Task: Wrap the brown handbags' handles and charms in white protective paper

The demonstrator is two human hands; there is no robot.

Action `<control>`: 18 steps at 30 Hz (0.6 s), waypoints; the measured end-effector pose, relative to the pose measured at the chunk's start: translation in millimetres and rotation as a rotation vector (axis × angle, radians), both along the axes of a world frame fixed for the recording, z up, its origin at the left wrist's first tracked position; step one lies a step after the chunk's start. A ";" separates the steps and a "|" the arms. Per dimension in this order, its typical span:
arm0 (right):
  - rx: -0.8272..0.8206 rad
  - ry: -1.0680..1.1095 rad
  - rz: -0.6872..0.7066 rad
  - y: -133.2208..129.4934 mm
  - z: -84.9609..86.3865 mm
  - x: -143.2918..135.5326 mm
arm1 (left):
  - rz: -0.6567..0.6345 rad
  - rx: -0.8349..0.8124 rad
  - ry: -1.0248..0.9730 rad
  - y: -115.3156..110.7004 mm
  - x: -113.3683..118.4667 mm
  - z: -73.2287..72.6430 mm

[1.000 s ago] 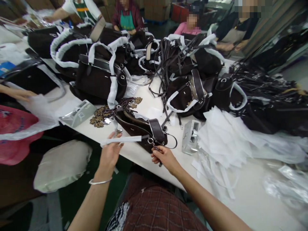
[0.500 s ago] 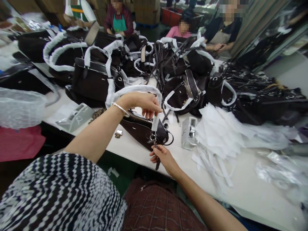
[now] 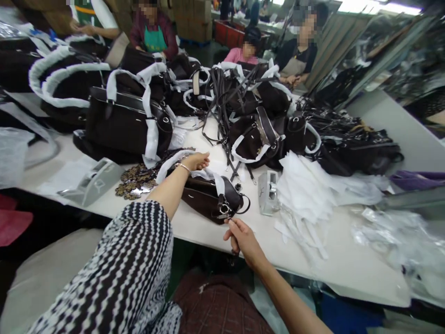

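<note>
A dark brown handbag (image 3: 205, 197) lies before me at the table's front edge, its handle (image 3: 219, 184) wrapped in white. At its right end hangs a silver ring (image 3: 224, 209). Just below that ring, my right hand (image 3: 243, 239) is closed in a pinch on a dark bag charm, mostly hidden by the fingers. My left hand (image 3: 197, 161) reaches over the far side of the bag, by the wrapped handle. Its fingers are curled, and what they hold, if anything, is hidden. A pile of flower-shaped charms (image 3: 134, 181) lies left of my left forearm.
Several dark handbags (image 3: 121, 123) with wrapped handles crowd the table's back. Thin straps (image 3: 219, 99) hang among them. Grey dispensers (image 3: 267, 192) (image 3: 92, 183) stand on both sides. White sheets (image 3: 302, 190) and clear plastic (image 3: 385, 246) lie right. Co-workers (image 3: 155, 32) are across the table.
My left hand has moved away from the upright handle to beyond the bag, and the handle has dropped lower. My right hand stays by the ring. The view has shifted, showing more of the right side.
</note>
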State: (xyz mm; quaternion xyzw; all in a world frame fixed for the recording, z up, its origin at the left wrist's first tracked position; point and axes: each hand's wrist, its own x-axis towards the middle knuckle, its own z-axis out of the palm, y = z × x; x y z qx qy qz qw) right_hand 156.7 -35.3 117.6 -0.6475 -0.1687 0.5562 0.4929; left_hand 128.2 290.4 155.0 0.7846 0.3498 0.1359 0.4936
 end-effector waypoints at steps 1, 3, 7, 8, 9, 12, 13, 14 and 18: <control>-0.001 -0.005 -0.012 0.5 1.3 1.0 | 0.024 -0.037 -0.013 0.7 2.6 -9.0; 0.002 -0.006 -0.050 2.0 2.0 2.9 | 0.060 -0.143 -0.016 8.2 5.9 -7.9; 0.030 0.027 -0.140 6.7 -3.5 4.0 | 0.088 -0.378 -0.298 14.0 -16.3 36.9; 0.033 0.033 -0.157 7.7 -5.5 3.8 | 0.049 -0.430 -0.331 5.5 -29.9 45.3; 0.032 0.037 -0.170 8.4 -7.5 3.6 | -0.031 -0.473 -0.286 -8.3 -45.5 48.6; 0.029 0.067 -0.202 8.7 -10.8 3.1 | -0.316 -0.600 -0.024 -72.1 -92.1 21.3; 0.034 0.088 -0.212 8.2 -10.9 2.7 | -0.355 -0.604 0.010 -96.4 -103.4 1.9; 0.036 0.116 -0.225 7.4 -10.4 2.1 | -0.315 -0.560 -0.005 -119.9 -111.2 -19.9; 0.009 0.231 -0.264 4.1 -6.9 -3.4 | 0.059 -0.454 -0.180 -188.3 -111.4 -92.7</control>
